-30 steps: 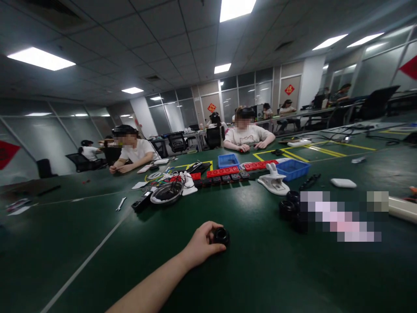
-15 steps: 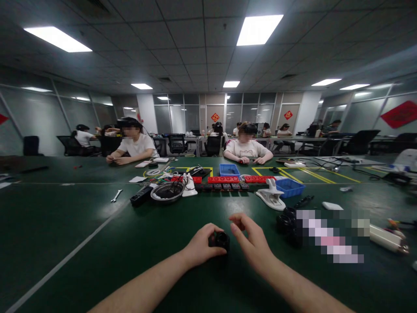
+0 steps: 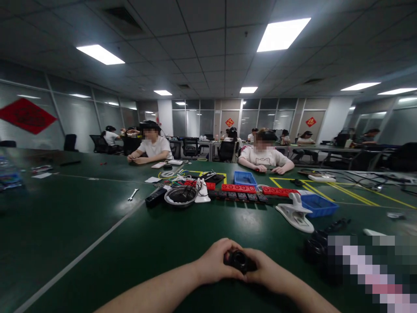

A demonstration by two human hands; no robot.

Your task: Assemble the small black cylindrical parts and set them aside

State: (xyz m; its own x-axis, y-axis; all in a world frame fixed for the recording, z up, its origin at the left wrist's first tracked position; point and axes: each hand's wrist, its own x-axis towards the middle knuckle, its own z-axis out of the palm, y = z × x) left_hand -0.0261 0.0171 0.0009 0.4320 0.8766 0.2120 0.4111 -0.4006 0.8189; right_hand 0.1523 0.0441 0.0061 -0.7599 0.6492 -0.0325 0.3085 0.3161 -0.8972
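Both hands meet at 6 o'clock, low in the view, over the dark green table (image 3: 137, 256). Left hand (image 3: 213, 263): fingers curled closed over the left side of a small black round ring-shaped part (image 3: 239, 260). Right hand (image 3: 265, 271): fingers likewise closed on its right side. The part sits pinched between the two hands, just above or on the table surface; contact with the table cannot be told. Its round opening faces up and toward the camera; it is too short and too covered to read a long axis.

At 3 o'clock, near: a cluster of similar black ring parts (image 3: 315, 248) beside a blurred patch. At 1 o'clock: a white plastic clamp (image 3: 295, 213), then a blue plastic bin (image 3: 318, 205). At 12 o'clock: a row of red power strips (image 3: 239, 188) and a second blue tray (image 3: 245, 178). At 11 o'clock: a round metal bowl (image 3: 180, 195), a black rectangular block (image 3: 155, 197), a small silver wrench (image 3: 133, 194).

Far side: two seated people in white shirts (image 3: 153, 148) (image 3: 265, 155), hands on the table.
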